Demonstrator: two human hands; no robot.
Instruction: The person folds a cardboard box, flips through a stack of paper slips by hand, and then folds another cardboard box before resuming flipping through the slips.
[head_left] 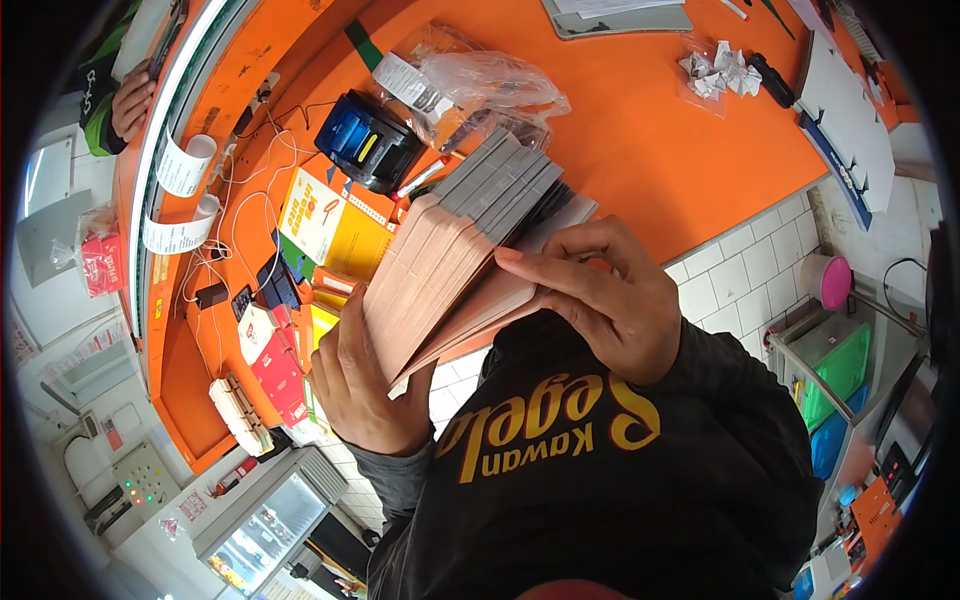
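Observation:
A thick stack of flat, folded-looking cardboard sheets (430, 265), pinkish tan at the near end and grey at the far end, is held tilted over the near edge of the orange counter. My left hand (372, 385) wraps round its lower left end, fingers on one side and thumb underneath. On the right side, my right hand (610, 300) grips the stack's edge, index finger stretched along it and thumb below. A few sheets fan apart from the rest beneath that index finger. Just beyond the stack lies a red-and-white marker (422, 178).
On the orange counter (640, 130) are a blue-black device (368, 142), crumpled plastic bags (480, 85), a yellow booklet (340, 228), cables, and crumpled paper (722, 72). Curled receipts (182, 225) hang at the left. Another person's hand (132, 102) is beyond the glass.

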